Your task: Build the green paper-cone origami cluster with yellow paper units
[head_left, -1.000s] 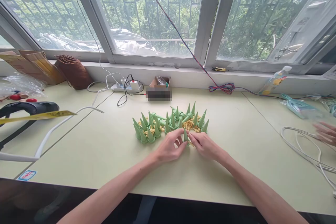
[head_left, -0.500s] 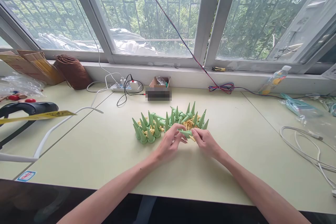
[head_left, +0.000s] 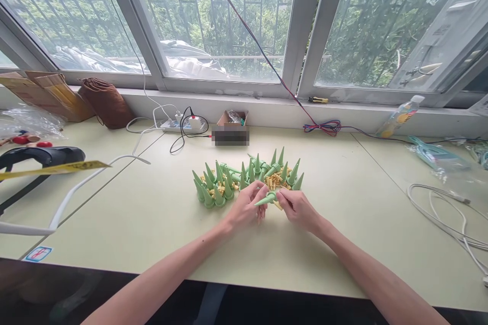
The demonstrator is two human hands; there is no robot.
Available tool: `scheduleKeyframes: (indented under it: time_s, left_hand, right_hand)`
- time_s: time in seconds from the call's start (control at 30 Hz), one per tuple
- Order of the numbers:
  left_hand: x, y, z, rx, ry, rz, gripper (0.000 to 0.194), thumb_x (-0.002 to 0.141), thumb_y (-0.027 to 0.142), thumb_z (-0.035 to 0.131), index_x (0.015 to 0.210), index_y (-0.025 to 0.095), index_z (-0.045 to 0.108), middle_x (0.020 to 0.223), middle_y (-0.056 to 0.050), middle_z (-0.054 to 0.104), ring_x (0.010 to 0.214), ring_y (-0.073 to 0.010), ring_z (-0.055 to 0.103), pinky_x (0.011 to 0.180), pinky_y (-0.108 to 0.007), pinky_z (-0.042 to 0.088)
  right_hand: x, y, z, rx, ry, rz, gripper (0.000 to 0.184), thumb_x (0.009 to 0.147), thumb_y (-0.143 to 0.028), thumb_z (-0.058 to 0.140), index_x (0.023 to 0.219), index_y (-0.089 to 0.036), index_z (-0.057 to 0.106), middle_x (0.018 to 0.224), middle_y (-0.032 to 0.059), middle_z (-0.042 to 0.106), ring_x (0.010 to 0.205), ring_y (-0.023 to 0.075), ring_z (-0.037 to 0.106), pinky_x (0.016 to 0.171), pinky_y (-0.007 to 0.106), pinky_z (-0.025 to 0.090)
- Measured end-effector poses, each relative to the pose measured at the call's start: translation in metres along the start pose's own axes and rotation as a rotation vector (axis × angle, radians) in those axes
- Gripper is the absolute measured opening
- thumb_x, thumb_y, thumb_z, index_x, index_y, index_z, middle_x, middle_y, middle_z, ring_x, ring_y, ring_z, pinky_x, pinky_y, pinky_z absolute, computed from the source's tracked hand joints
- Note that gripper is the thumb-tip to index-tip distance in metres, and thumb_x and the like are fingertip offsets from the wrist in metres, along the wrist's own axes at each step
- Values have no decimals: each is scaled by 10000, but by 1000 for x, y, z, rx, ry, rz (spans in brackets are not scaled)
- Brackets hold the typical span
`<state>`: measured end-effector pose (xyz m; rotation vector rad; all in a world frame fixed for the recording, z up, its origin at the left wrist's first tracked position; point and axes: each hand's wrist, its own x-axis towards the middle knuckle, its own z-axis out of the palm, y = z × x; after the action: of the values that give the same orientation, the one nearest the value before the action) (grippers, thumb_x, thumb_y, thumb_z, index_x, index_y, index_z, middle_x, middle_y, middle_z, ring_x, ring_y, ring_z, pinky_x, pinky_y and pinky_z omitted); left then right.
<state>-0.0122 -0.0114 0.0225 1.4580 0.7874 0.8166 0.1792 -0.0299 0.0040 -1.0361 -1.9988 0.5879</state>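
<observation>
A green cone [head_left: 266, 199] is held tilted just above the table, its narrow tip toward the lower left and its wider end toward the right. My left hand [head_left: 249, 204] has its fingers closed around the cone from behind. My right hand [head_left: 299, 206] pinches at the wide end; what lies between its thumb and finger is hidden. Below the right fingertips, a small tan peg-like piece [head_left: 278, 205] shows. Several more green cones [head_left: 218, 196] stand upright in clusters beyond both hands, among loose tan pieces [head_left: 273, 182].
At the back of the table [head_left: 171, 244] are a small open box [head_left: 233, 118] and a power strip [head_left: 183, 124]. A headset [head_left: 46, 156] and white cable lie left. Coiled cable [head_left: 438, 213], a plastic bag [head_left: 438, 155] and a bottle [head_left: 402, 116] are right.
The green cone has turned from upright to nearly level, its tip now toward the lower left. My left fingers have shifted around it. Another person's hand at the far right has left view.
</observation>
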Motion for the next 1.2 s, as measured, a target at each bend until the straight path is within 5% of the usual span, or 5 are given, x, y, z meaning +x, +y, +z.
scheduleKeyframes:
  time_s: [0.67, 1.2]
  left_hand:
    - [-3, -4, -2, 35, -111, 8, 428, 947, 490, 547, 1239, 179, 515, 804, -18, 635, 626, -168, 670, 538, -276, 557]
    - [-2, -6, -3, 158, -76, 119, 337, 942, 404, 574, 1199, 197, 504, 828, -11, 613, 785, -178, 657, 780, -363, 572]
  right_hand:
    - [1, -1, 0, 86, 15, 158, 434, 1020, -468, 324, 665, -217, 318, 571, -47, 328, 509, 108, 287, 497, 261, 255]
    - [2, -2, 1, 131, 36, 215, 470, 1002, -544, 323, 662, -219, 331, 577, -45, 332, 512, 111, 284, 484, 262, 251]
